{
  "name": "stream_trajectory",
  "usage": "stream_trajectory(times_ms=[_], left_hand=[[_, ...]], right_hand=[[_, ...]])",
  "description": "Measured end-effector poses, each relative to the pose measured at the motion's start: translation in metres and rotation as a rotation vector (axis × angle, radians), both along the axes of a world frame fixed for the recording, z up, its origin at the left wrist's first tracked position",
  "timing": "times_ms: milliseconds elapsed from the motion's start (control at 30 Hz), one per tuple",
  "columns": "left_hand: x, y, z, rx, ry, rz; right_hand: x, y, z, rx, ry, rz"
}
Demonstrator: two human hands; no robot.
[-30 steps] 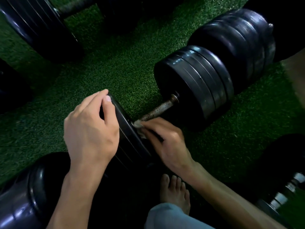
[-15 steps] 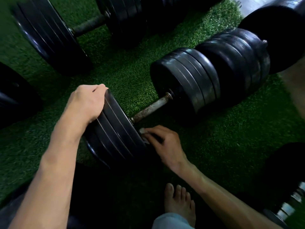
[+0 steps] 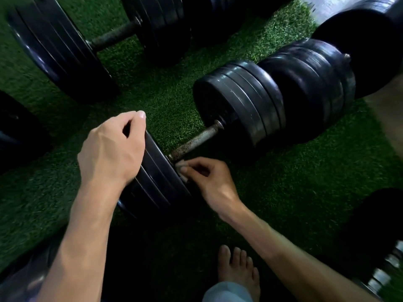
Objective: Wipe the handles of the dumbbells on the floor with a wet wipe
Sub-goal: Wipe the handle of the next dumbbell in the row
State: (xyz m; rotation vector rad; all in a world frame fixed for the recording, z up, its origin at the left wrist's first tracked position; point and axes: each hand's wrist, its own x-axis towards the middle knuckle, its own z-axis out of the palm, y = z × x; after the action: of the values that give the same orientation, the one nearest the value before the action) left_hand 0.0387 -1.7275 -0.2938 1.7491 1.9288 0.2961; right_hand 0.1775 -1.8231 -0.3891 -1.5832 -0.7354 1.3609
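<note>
My left hand [image 3: 111, 149] sat on top of the near plate stack [image 3: 157, 177] of the dumbbell [image 3: 250, 118] lying mid-turf, fingers curled over the stack's upper rim, thumb tip up and free. My right hand [image 3: 209, 182] pinched a small wad of wet wipe [image 3: 181, 168] between thumb and curled fingertips; the wipe was pressed against the inner face of that near stack, right at the near end of the handle [image 3: 196, 141], just below the bar. Couldn't tell whether the wipe actually touched the bar. Handle was bare metal, rust-speckled, running up and right from the near stack to the far plate stack [image 3: 239, 105], which had several black discs and a wider black block [image 3: 309, 83] butted against its outer side. Everything rested on green artificial turf [image 3: 283, 192]. A second dumbbell [image 3: 113, 34] lay near the turf's far left edge, dark handle between two black stacks, well apart from my hands. Another black weight [image 3: 370, 40] was at the far right corner, more dark shapes at the left edge and near right corner, too dim to identify. My bare foot [image 3: 237, 267] was planted at the near edge, grey trouser cuff [image 3: 226, 293] over it, below my right forearm.
</note>
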Motion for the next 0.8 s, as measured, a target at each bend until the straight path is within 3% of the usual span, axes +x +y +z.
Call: stream_trajectory(times_ms=[67, 200, 367, 533, 633, 733, 800], left_hand=[[0.001, -0.006, 0.000, 0.029, 0.006, 0.008], [0.005, -0.023, 0.001, 0.101, 0.017, -0.018], [0.007, -0.047, -0.010, 0.259, 0.010, -0.077], [0.009, -0.071, -0.019, 0.396, 0.023, -0.103], [0.011, -0.085, -0.022, 0.462, 0.034, -0.108], [0.015, -0.098, -0.023, 0.499, 0.058, -0.091], [0.019, -0.105, -0.023, 0.503, 0.077, -0.071]], right_hand=[[0.004, -0.010, 0.003, 0.002, 0.030, -0.007], [-0.011, -0.011, -0.003, -0.079, -0.139, -0.047], [0.004, -0.026, 0.017, -0.012, 0.096, -0.049], [0.027, 0.014, 0.051, 0.207, -0.357, 0.118], [0.023, 0.060, 0.046, 0.026, -0.764, 0.537], [0.011, 0.082, 0.039, -0.120, -0.837, 0.829], [0.014, 0.082, 0.038, -0.130, -0.760, 0.868]])
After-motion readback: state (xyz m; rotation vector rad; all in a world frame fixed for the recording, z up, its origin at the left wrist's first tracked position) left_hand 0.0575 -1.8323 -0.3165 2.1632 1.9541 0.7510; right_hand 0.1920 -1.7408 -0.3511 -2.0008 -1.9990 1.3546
